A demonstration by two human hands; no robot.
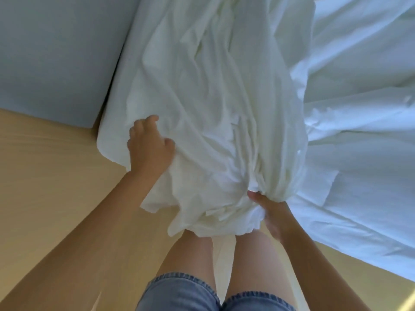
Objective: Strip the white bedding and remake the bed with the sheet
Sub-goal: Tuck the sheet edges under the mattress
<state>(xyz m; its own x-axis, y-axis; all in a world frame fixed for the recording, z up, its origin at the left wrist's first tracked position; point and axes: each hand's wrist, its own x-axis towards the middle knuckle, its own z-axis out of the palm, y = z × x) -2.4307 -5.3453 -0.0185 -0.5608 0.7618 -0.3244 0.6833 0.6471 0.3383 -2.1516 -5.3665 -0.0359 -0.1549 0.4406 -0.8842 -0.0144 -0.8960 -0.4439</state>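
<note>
A crumpled white sheet (215, 90) lies bunched over the corner of the bed, its lower folds hanging in front of my legs. My left hand (149, 143) rests on its left side near the mattress corner, fingers curled into the cloth. My right hand (272, 213) grips a gathered bunch of the same sheet at the lower right. More white bedding (363, 113) spreads flatter over the bed to the right.
A grey-blue padded headboard (51, 55) stands at the upper left beside the mattress corner. Light wooden floor (49, 180) fills the left and lower part of the view. My bare legs and denim shorts (186, 292) are directly below the sheet.
</note>
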